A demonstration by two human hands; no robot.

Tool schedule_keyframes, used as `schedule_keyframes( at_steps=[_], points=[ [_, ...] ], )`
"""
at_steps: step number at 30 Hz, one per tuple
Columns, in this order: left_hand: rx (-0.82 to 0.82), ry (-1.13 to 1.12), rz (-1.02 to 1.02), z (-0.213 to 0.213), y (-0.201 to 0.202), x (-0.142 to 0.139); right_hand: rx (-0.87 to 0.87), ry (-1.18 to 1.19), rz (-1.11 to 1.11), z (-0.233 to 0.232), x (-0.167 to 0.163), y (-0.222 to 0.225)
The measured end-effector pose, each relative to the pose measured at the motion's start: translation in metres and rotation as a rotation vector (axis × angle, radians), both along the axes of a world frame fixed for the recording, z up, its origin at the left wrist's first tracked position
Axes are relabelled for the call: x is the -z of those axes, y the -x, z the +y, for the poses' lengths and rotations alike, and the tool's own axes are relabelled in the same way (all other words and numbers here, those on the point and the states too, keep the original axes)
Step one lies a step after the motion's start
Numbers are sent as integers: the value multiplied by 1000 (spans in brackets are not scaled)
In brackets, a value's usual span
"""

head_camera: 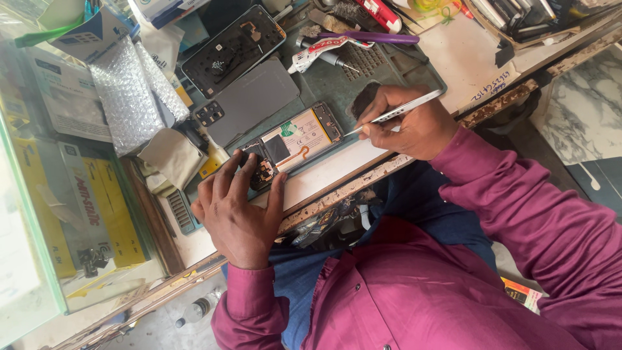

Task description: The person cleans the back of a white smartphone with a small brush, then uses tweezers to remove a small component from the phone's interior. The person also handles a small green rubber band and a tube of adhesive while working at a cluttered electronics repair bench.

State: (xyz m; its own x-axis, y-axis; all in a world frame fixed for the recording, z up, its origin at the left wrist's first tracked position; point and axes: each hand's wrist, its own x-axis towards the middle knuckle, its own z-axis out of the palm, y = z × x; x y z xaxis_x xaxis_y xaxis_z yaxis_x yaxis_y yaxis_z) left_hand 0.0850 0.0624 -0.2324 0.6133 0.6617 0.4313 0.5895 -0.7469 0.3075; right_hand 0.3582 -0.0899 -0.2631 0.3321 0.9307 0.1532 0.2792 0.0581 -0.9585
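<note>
An opened phone [293,144], with its back removed and its battery and boards exposed, is laid on a green work mat [337,81] near the front edge of the bench. Its camera end is pressed down by the left hand [236,210], whose fingers are spread and laid flat on and around that end, the thumb resting beside the frame. The other end of the phone is approached by a thin silver tool [395,113], which is pinched between the thumb and the fingers of the right hand [408,123]; its tip is placed just beside the edge of the phone, and it cannot be told if they touch.

Just beyond the phone a grey back cover [249,104] is seen, and behind it a second opened phone frame [233,50] is lying. A piece of bubble wrap [133,94] is placed to the side of these, near some boxes. Farther on the mat a purple-handled tool [372,37] and a brush [330,23] are kept. Magenta sleeves are worn on both arms.
</note>
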Motion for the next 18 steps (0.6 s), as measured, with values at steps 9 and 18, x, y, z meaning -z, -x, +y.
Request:
schedule_keyframes(
  at_steps=[9, 18],
  points=[
    [8, 6, -11, 0, 0, 0, 22, 2, -131, 1, -3, 2],
    [5, 2, 1, 0, 0, 0, -44, -60, -208, 4, -10, 1]
  ],
)
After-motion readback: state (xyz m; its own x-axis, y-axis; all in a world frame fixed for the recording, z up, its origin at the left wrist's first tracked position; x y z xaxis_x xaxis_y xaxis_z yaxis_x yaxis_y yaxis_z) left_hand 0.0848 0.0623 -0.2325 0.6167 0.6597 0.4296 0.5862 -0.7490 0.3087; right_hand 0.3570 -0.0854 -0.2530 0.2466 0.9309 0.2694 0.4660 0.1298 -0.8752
